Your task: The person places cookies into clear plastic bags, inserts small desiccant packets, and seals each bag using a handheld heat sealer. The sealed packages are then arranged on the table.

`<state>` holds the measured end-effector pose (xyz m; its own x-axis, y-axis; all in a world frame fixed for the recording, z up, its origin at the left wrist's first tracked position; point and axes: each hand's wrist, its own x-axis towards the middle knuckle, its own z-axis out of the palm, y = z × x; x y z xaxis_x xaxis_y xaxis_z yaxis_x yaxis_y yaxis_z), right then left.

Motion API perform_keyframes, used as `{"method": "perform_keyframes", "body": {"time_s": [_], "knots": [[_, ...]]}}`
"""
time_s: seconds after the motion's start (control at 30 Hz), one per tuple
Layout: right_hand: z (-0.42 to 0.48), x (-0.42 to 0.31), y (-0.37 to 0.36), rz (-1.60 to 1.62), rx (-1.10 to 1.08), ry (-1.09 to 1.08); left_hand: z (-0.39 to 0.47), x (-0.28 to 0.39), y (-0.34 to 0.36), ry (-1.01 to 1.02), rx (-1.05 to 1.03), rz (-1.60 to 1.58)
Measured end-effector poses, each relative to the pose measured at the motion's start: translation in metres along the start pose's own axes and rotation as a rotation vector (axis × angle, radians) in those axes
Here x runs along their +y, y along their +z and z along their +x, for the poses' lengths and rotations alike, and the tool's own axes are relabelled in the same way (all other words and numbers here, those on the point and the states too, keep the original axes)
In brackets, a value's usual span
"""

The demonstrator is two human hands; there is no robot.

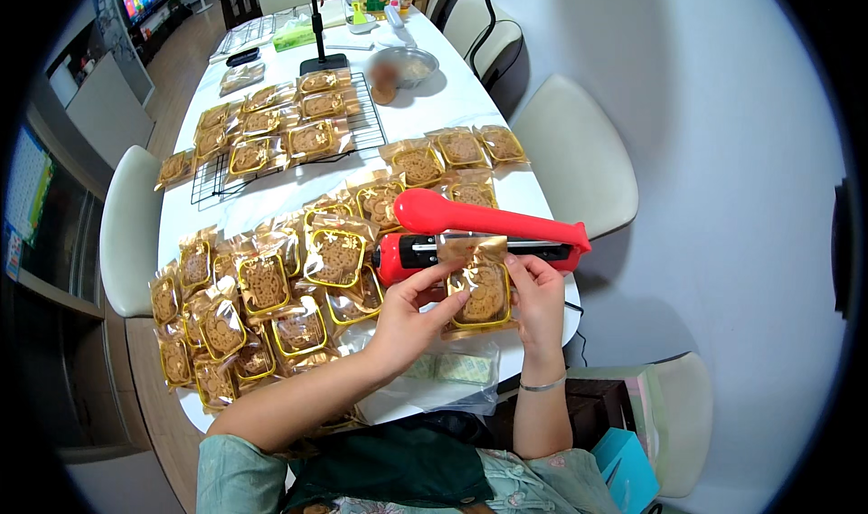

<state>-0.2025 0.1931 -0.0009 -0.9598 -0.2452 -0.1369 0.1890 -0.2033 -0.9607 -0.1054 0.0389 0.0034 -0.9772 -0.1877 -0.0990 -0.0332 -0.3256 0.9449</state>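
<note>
Both hands grip one clear bag holding a mooncake-like pastry (483,295) in a gold-rimmed tray. My left hand (419,310) pinches its left side, thumb and finger on the film. At its right edge, the fingers of my right hand (539,290) clasp the bag. The bag's top end lies over the black bed of a red impulse heat sealer (400,256). Raised above that bed is the sealer's red arm (502,215), hinged at the right. Just left of the sealer sits another bagged pastry (335,258).
Many bagged pastries (263,283) are heaped on the white table's left side. More lie on a black wire rack (369,124). A metal bowl (417,68) and a black stand base (324,64) are farther back. A plastic bag of small packets (464,368) lies near the front edge.
</note>
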Motion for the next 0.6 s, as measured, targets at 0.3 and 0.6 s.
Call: {"method": "perform_keyframes", "body": {"time_s": [0.3, 0.6], "knots": [[-0.001, -0.012, 0.005, -0.100, 0.020, -0.068, 0.006, -0.016, 0.003, 0.133, 0.081, 0.000], [0.002, 0.000, -0.002, 0.008, -0.040, 0.017, -0.001, 0.015, 0.013, -0.197, 0.229, -0.134]]}}
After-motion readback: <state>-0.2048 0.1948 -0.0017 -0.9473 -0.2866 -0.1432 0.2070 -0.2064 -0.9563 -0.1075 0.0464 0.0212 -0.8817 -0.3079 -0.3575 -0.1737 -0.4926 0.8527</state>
